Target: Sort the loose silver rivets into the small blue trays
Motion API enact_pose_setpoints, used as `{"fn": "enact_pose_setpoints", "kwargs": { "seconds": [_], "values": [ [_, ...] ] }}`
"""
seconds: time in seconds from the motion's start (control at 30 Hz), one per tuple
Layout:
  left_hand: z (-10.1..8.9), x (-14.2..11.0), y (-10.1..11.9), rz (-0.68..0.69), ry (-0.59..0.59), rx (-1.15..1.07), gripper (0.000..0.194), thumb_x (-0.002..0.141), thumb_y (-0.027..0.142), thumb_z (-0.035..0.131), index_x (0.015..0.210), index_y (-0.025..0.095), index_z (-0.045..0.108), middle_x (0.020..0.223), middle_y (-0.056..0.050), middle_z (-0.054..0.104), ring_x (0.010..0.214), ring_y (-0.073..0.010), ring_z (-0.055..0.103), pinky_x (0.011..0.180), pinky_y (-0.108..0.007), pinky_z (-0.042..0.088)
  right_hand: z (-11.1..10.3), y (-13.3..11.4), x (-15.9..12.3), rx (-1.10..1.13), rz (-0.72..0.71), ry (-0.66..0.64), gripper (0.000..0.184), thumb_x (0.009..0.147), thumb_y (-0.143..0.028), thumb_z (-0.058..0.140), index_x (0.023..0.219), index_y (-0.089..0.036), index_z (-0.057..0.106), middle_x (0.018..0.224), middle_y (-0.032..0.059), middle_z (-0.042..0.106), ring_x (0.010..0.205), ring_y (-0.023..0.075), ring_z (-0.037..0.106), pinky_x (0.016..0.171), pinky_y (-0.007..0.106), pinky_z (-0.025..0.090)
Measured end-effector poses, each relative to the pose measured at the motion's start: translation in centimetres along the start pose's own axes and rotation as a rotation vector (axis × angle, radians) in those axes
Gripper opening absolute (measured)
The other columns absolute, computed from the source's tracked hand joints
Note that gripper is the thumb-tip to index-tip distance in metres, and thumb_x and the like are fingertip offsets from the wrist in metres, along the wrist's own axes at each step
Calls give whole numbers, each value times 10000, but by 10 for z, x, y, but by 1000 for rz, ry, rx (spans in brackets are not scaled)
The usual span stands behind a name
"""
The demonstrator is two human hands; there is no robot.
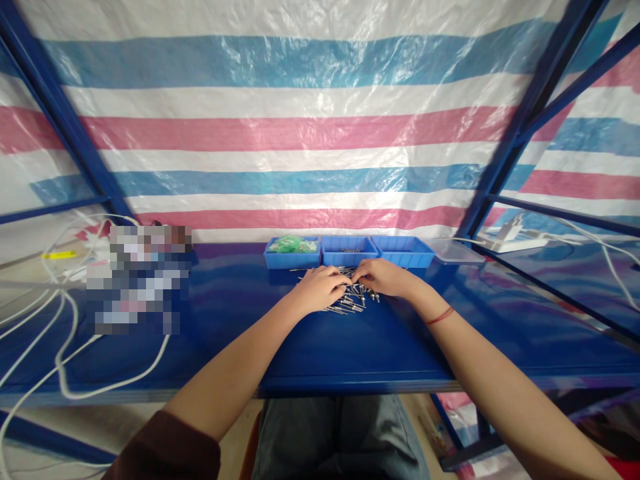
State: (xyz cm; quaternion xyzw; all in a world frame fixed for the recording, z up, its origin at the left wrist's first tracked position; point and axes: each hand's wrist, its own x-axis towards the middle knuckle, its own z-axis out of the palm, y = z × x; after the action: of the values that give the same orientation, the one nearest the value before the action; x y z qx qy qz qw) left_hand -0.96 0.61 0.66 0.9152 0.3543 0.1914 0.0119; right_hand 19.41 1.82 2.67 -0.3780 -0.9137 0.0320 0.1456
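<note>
Head view: a loose pile of thin silver metal pins (353,305) lies on a glossy dark-blue tabletop (350,357), partly under both hands. Left hand (324,288) reaches in from the left side of the pile, fingers bent; right hand (376,275) reaches in from the right, fingers curled down, thin red-brown band (441,316) near its wrist. Fingertips of the 2 hands nearly meet over the pins; cannot tell whether either grips a pin.

Just behind the pile, 3 blue plastic bins in a row. Left bin (293,261) holds green-and-clear plastic packets (290,244); middle bin (349,258) holds a few small metal pieces (351,251); right bin (405,259) stands beside it. Flat clear plastic lid (459,252) right of the bins. White cables (75,394) loop at far left. Striped plastic sheet (300,135) behind the table.
</note>
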Motion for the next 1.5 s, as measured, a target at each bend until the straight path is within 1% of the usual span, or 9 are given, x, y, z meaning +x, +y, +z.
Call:
{"fn": "enact_pose_setpoints", "kwargs": {
  "seconds": [0.17, 0.33, 0.5, 0.67, 0.77, 0.97, 1.23, 1.37, 1.5],
  "values": [
    [-1, 1, 0, 3, 5, -11, 230, 855, 281, 450, 1021, 275, 610, 1046, -37, 587, 988, -210, 539, 865, -362, 406, 2, -1, 2, -7, -9, 3, 340, 713, -27, 471, 874, -209, 708, 841, 39, 683, 777, 160, 610, 721, 263, 443],
    [-1, 1, -1, 11, 5, -11, 224, 855, 284, 448, 1017, 268, 602, 1048, -35, 591, 983, -206, 548, 863, -354, 410, 3, -2, 2, 3, -28, 13, 369, 736, -29, 456, 934, -225, 698, 853, 48, 666, 779, 161, 609, 711, 266, 440],
    [1, 1, -2, 7, 4, -5, 235, 855, 289, 448, 1035, 277, 598, 1070, -32, 593, 998, -208, 544, 872, -348, 403, 4, 0, 2, -46, 0, -3, 372, 725, 1, 427, 857, -206, 706, 838, 55, 665, 769, 165, 613, 718, 265, 440],
    [-1, 1, -1, -1, -19, 10, 240, 862, 291, 434, 1039, 273, 595, 1082, -31, 589, 1008, -212, 537, 871, -351, 401, 3, 1, 0, -62, 30, 15, 309, 766, -54, 462, 877, -217, 700, 872, 57, 652, 786, 173, 611, 719, 268, 435],
    [-2, 1, -1, -3, -28, 9, 247, 867, 295, 424, 1046, 279, 594, 1074, -32, 589, 1011, -212, 535, 873, -354, 399, 1, -2, 0, -102, 65, -10, 261, 778, -77, 478, 846, -218, 687, 855, 49, 637, 757, 163, 603, 696, 259, 425],
    [-1, 1, -2, -1, -32, 0, 246, 868, 302, 424, 1046, 291, 594, 1069, -30, 588, 1013, -221, 532, 871, -370, 399, 0, -7, 0, -98, 106, -56, 193, 792, -87, 449, 803, -161, 627, 820, 71, 596, 675, 145, 561, 653, 246, 409],
    [-2, 2, -1, -14, -64, 33, 271, 880, 320, 400, 1083, 290, 578, 1104, -25, 577, 1029, -213, 520, 883, -358, 395, -3, -11, 3, -84, 156, -121, 182, 789, -114, 466, 842, -136, 639, 880, 96, 573, 773, 163, 564, 749, 248, 410],
    [-4, 1, 1, -23, -68, 30, 272, 878, 316, 403, 1084, 285, 579, 1109, -25, 581, 1038, -220, 519, 882, -367, 398, 0, -12, 2, -74, 197, -126, 145, 785, -98, 453, 814, -124, 593, 878, 110, 556, 757, 161, 543, 732, 247, 413],
    [-3, 0, 2, -17, -50, 20, 262, 872, 313, 418, 1069, 290, 589, 1102, -21, 593, 1036, -222, 528, 875, -373, 407, 1, -10, 0, -46, 195, -95, 119, 782, -95, 434, 747, -147, 535, 815, 89, 548, 702, 155, 513, 684, 257, 404]
  ]
}}
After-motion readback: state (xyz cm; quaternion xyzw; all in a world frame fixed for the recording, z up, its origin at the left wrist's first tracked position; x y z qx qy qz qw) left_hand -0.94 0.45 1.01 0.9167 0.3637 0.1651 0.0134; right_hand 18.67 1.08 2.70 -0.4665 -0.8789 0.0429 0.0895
